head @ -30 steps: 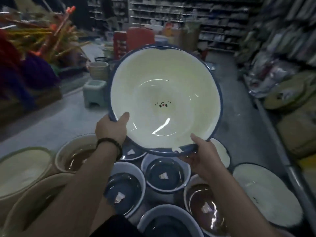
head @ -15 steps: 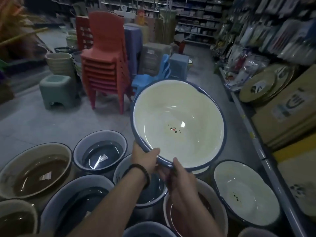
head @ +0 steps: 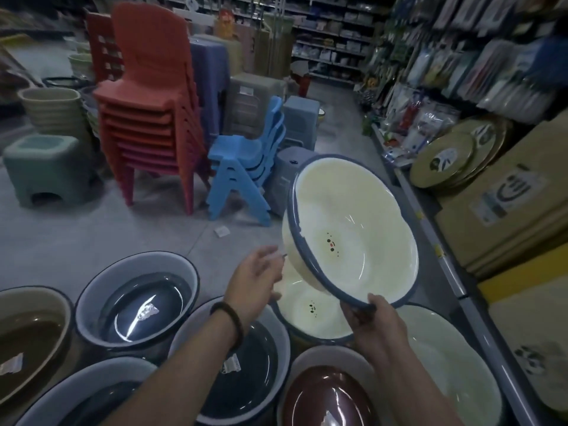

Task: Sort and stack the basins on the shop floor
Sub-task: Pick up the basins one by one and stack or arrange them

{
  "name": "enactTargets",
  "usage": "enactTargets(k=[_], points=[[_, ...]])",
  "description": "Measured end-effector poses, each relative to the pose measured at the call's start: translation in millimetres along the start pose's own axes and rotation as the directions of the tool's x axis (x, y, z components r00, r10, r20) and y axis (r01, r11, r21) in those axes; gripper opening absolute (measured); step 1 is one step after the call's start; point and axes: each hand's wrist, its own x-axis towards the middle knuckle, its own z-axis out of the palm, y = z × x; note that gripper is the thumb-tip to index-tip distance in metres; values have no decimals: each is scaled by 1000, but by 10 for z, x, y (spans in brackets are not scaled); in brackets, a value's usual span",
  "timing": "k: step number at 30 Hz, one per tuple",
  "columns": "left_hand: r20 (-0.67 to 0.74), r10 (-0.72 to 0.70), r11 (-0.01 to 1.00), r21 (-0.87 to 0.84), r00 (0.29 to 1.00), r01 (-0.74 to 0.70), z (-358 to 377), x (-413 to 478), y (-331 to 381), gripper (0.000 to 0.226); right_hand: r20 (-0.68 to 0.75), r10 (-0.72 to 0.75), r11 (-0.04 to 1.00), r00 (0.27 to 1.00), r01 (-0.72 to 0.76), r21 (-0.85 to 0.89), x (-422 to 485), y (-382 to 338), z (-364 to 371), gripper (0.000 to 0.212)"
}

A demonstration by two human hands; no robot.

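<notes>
Desk: Where is the basin?
Op: I see the cream basin, blue-rimmed, in the air right of centre. It is tilted, inside facing me. It hangs above a second cream basin that sits on the floor.
Desk: Hands?
Op: My right hand grips the held basin's near rim, thumb over the edge. My left hand is slack, fingers loose, just beside the basin's left wall. Whether it touches, I can't tell. There is a dark wristband on that wrist.
Desk: Floor around?
Op: Dark basin near left, brown basin at the left edge. Maroon basin near centre, large cream basin near right. Farther off are stacked red chairs, with blue chairs to their right. A green stool stands far left.
</notes>
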Motion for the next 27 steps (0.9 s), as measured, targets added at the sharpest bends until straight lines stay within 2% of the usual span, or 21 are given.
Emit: enactTargets(k=[2, 4, 6, 9, 13, 19, 24, 27], points=[[-18, -37, 970, 239, 999, 41, -52, -64, -282, 19, -10, -26, 1000, 1000, 26, 11, 210, 56, 99, 40], [9, -122, 924, 365, 992, 111, -138, -92, -552, 18, -43, -39, 999, 998, 40, 19, 427, 181, 148, 45], [11, -148, 896, 426, 989, 129, -221, -90, -721, 16, -117, -40, 999, 992, 43, 18, 639, 358, 159, 49], [3, -133, 875, 469, 991, 117, -287, -99, -876, 12, -218, -22, 1000, 976, 25, 8, 883, 666, 135, 46], [34, -187, 828, 543, 982, 139, -327, -76, -995, 12, -334, 15, 999, 942, -28, -34, 1132, 1062, 86, 59], [51, -164, 779, 620, 985, 98, -360, -15, -1050, 18, -384, 7, 994, 923, -47, -95, 1358, 1473, 96, 60], [37, -174, 814, 568, 984, 122, -356, 48, -1083, 14, -429, 17, 995, 903, -57, -79, 1498, 1668, 106, 53], [45, -185, 810, 573, 982, 126, -370, 56, -1095, 15, -445, 21, 962, 895, -139, -233, 1487, 1649, 61, 45]])
